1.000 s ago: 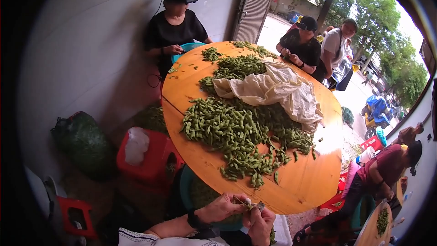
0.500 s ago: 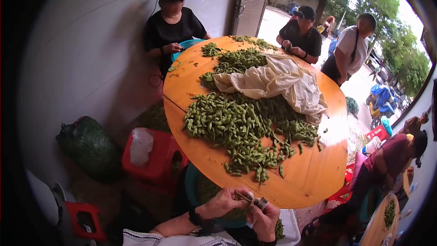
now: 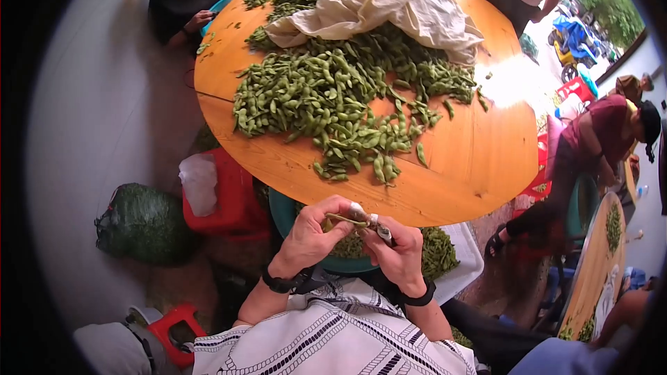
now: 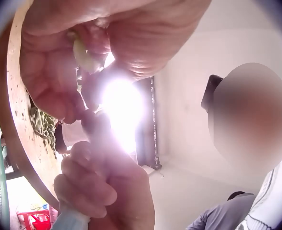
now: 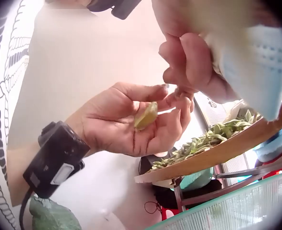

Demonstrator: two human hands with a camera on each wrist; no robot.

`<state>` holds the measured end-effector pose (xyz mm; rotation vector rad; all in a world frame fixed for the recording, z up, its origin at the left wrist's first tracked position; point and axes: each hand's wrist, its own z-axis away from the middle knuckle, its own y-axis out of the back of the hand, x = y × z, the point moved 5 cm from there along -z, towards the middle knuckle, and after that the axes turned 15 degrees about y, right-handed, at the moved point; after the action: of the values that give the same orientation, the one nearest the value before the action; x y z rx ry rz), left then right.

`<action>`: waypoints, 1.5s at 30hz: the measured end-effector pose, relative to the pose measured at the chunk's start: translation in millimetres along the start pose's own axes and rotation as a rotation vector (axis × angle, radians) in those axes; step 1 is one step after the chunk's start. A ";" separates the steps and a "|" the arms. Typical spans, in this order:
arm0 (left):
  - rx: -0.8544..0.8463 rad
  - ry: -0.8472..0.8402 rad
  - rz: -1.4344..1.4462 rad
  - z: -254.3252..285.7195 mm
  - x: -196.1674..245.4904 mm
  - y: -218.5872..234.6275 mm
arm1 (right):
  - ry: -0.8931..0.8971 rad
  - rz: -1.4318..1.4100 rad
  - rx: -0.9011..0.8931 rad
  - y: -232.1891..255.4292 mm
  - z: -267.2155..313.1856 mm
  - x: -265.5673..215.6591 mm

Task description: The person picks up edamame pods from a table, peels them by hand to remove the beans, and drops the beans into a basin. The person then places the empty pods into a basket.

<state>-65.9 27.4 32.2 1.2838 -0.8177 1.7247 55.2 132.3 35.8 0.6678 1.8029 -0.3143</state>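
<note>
Hands meet just below the near edge of a round table. The left hand curls its fingers round a green pod, which lies in the cupped palm in the right wrist view. The right hand pinches the same pod's end between thumb and taped fingertips. Both wrists wear black bands.

Under the hands sits a teal basin, partly hidden; green pods show inside it. Beside it, to the right, a white tray holds more pods.

The table is bare orange wood at its near side. A broad pile of green pods covers its middle and far half, thinning to scattered pods towards the near edge. A crumpled cream cloth lies on the far part of the pile.

At the far left edge a person in black sits with a blue bowl against the table rim; what it holds cannot be seen. Another person's torso shows at the far right edge.

Left of the table stands a red stool with a clear plastic bag on it. A dark green net sack rests on the floor by the pale wall. A smaller red stool stands nearer.

To the right, a person in a maroon shirt bends over near a second wooden table carrying a small heap of pods. Beyond is a sunlit street with trees.
</note>
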 end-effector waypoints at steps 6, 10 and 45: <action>0.023 0.086 0.115 -11.2 4.2 -4.3 | -0.163 -0.304 0.125 18.4 7.3 16.0; 0.062 0.097 -0.060 -29.9 17.6 -6.9 | -0.160 -0.261 0.253 63.4 23.0 -2.5; 0.058 -0.112 0.393 -45.6 17.4 -9.6 | -0.149 -0.132 0.132 18.7 -36.7 3.7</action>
<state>-79.6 74.9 36.9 1.3315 -1.1537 2.0068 36.6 167.6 46.8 0.6017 1.6965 -0.5610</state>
